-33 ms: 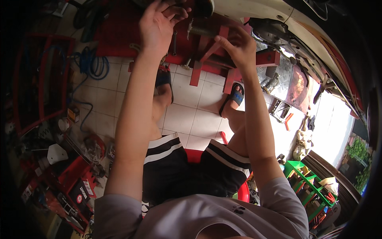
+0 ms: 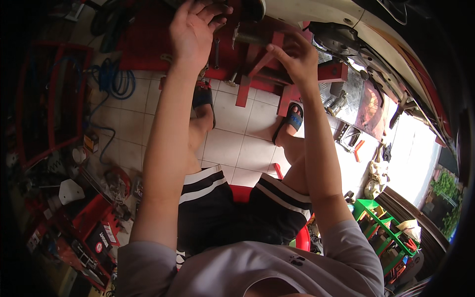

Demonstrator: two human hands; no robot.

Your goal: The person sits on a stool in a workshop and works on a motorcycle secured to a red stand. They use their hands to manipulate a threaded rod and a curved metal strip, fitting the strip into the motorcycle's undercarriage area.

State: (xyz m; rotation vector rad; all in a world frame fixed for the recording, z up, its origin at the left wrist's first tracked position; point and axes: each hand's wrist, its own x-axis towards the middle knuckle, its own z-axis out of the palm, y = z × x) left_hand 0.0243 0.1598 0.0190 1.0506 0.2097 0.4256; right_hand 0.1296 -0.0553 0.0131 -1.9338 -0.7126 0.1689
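Near the upper edge, my left hand (image 2: pixel 194 32) is raised with its palm toward the right. Its fingers are loosely bent and apart, with darkened tips, and nothing shows in them. To the right, my right hand (image 2: pixel 298 58) is closed about the upper part of a red metal stand (image 2: pixel 263 60); the thumb lies against a slanted bar, and the other fingers are partly lost in shadow. Between the hands, a threaded rod (image 2: pixel 251 39) with a flat plate at its left end runs sideways toward the stand. Below my left hand lies a wrench (image 2: pixel 216 54).
A large bolt (image 2: pixel 231 79) lies by the red platform's edge (image 2: pixel 143 62). White and dark vehicle bodywork (image 2: pixel 339 37) overhangs the upper right. At left are a coiled blue hose (image 2: pixel 111 79) and a red rack (image 2: pixel 49 106). A green tool holder (image 2: pixel 383 218) stands lower right.
My left hand has shifted slightly to the left. My right hand, the red stand and the threaded rod look almost unmoved.
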